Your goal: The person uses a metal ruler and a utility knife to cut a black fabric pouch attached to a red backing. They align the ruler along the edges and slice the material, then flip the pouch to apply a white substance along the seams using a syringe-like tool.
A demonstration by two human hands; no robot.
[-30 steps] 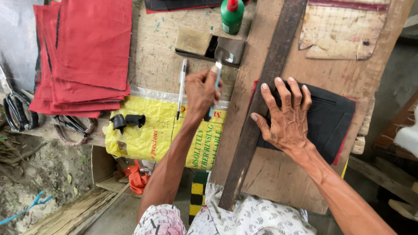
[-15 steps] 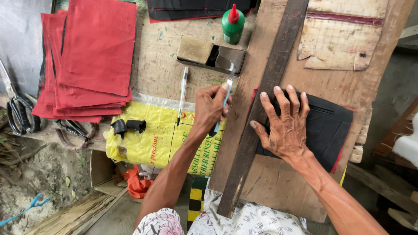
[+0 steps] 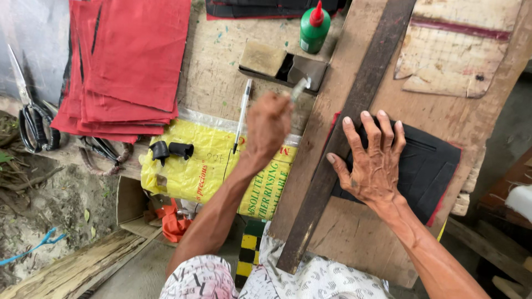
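My left hand point(image 3: 269, 128) is closed around a thin pale stick-like tool point(image 3: 299, 87), its tip held up near a small open tin point(image 3: 302, 71) with a tan block point(image 3: 262, 58) beside it. My right hand point(image 3: 372, 160) lies flat, fingers spread, on a black sheet piece with a red edge point(image 3: 429, 169), which rests on a wooden board point(image 3: 354, 232). A long dark wooden strip point(image 3: 360, 105) runs diagonally between the two hands, and the right thumb touches it.
A green glue bottle with a red cap point(image 3: 314, 27) stands at the back. A pen point(image 3: 242, 113) lies on a yellow plastic bag point(image 3: 199, 169) with two small black pieces point(image 3: 172, 149). Stacked red sheets point(image 3: 130, 61) and scissors point(image 3: 27, 116) are to the left.
My left hand has moved away from me with the tool, from beside the dark strip toward the open tin. My right hand has stayed flat on the black piece.
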